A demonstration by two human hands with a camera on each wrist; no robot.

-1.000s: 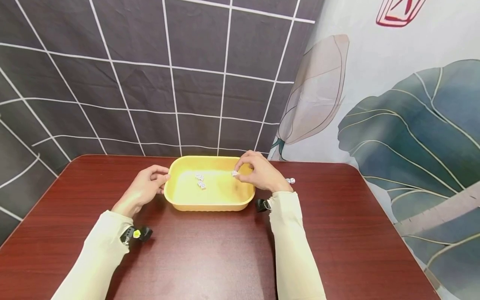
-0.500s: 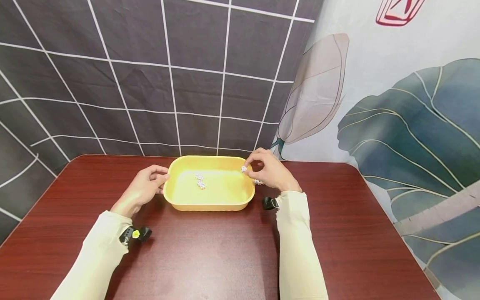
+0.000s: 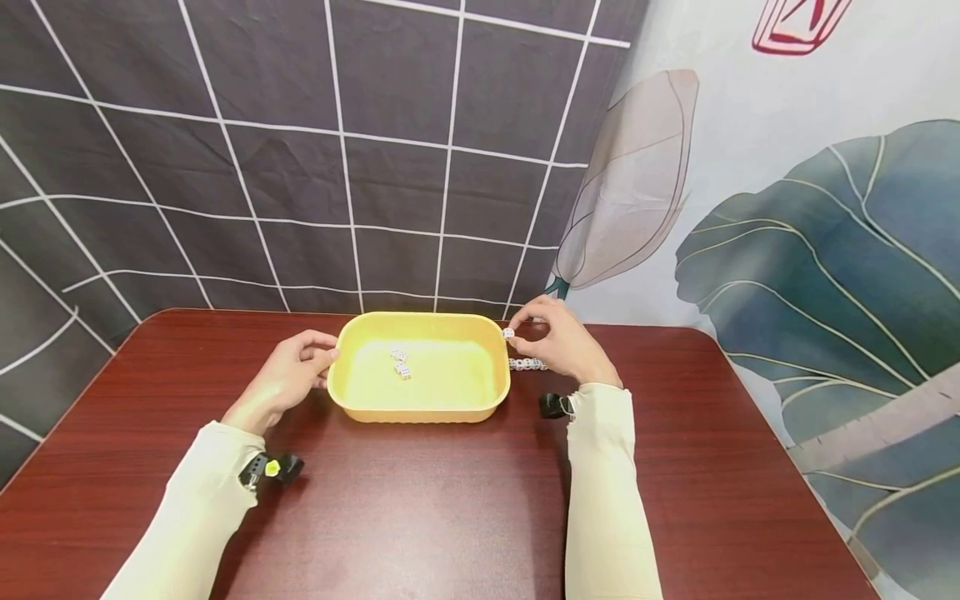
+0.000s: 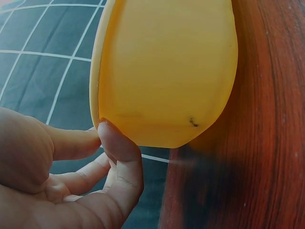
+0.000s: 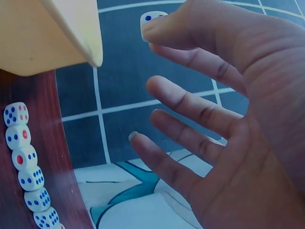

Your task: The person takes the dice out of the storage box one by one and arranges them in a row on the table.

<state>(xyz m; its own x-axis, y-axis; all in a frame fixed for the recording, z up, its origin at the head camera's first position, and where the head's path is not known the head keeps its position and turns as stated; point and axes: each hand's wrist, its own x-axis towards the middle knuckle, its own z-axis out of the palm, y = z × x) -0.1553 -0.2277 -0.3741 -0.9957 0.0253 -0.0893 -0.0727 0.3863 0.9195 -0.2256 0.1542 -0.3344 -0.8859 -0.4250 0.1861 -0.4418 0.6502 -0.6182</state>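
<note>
A yellow plastic basin [image 3: 420,415] stands on the table, with white dice [image 3: 402,371] lying inside it, left of its middle. At its left end my left hand [image 3: 288,375] pinches the rim between thumb and finger, seen close up in the left wrist view. My right hand [image 3: 562,340] is just beyond the basin's right end, raised above the table. A white die [image 5: 151,21] with blue pips is pinched between its thumb and index finger, while the other fingers spread apart. Below that hand lies a row of dice [image 5: 31,178], partly hidden by it in the head view.
The dark red wooden table [image 3: 420,508] has its far edge close behind the basin. A dark grid-patterned cloth [image 3: 300,183] hangs behind, and a leaf-print cloth [image 3: 810,250] hangs at the right.
My right hand has moved right with the die, from over the basin to past its right rim. More of the dice row shows now. The left hand and basin have stayed put.
</note>
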